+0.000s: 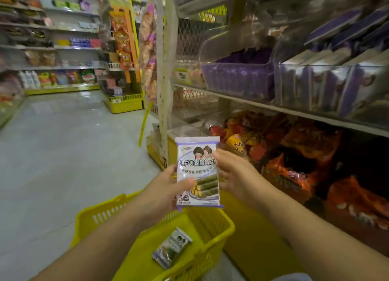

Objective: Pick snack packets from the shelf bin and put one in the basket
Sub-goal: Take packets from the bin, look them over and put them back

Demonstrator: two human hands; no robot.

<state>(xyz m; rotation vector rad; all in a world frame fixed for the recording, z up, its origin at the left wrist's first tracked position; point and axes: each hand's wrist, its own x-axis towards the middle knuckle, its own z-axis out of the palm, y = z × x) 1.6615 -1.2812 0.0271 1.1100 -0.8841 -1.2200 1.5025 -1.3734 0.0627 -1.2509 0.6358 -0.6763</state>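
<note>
Person's left hand pinches the snack packet, thumb on front; right hand looks clamped on its other edge, above the yellow basket. A second packet lies inside; the shelf bin holds similar packs.

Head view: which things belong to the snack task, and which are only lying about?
Job: held packet, left hand, right hand, yellow basket, packet in basket, shelf bin.
Lying about: orange snack bags, purple-packet bin, far shelves.

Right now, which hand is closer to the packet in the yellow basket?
Left. The left hand is above the basket packet; the right hand is higher and further right. Both hold a second packet.
</note>
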